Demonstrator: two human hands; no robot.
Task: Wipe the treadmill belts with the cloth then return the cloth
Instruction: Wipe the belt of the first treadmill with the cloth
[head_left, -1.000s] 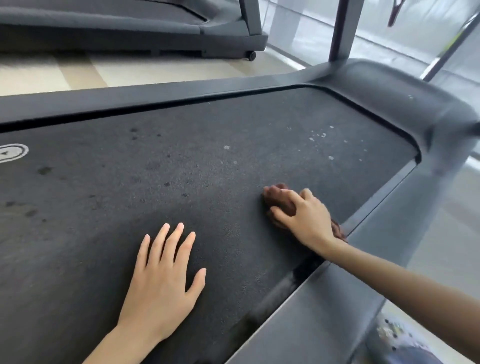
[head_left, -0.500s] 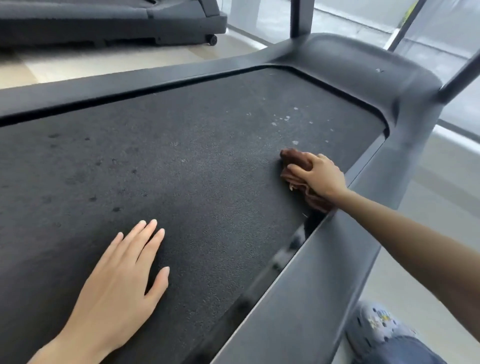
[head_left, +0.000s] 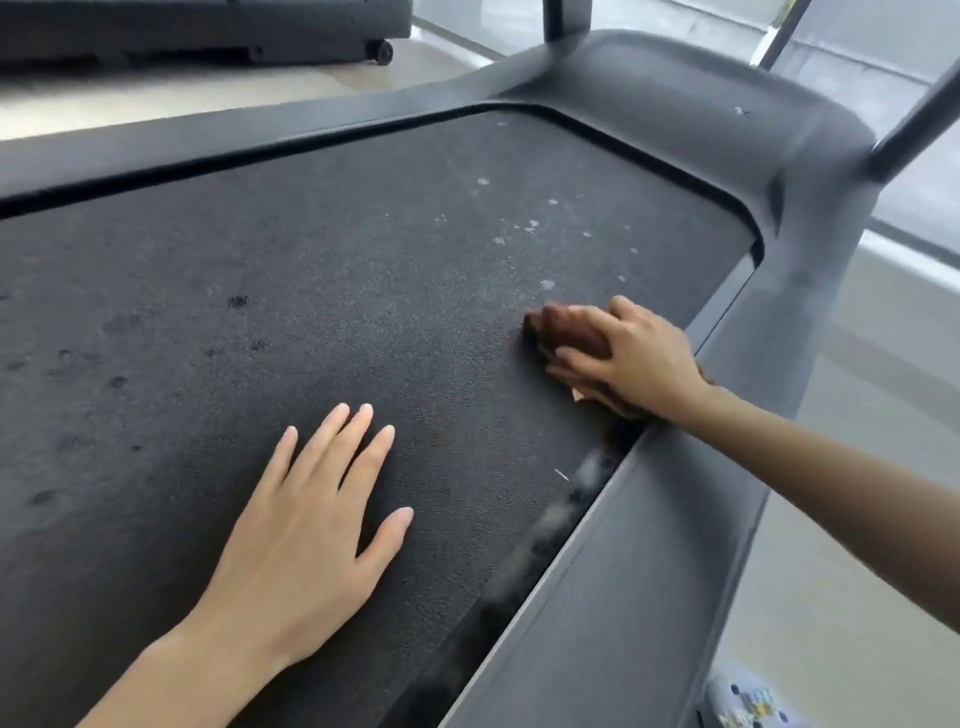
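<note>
Head view: right hand (head_left: 644, 358) grips brown cloth (head_left: 569, 333) on treadmill belt (head_left: 337, 260).

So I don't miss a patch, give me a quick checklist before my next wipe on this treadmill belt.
1. Cloth in hand: ok, the right hand holds the brown cloth down on the belt.
2. Wiping path free: ok, the left hand rests flat on the belt, apart from the cloth.
3. Far end clean: not ok, pale spots show beyond the cloth.
4. Left part clean: not ok, dark marks dot it.
5. Belt stopped: cannot tell.
</note>
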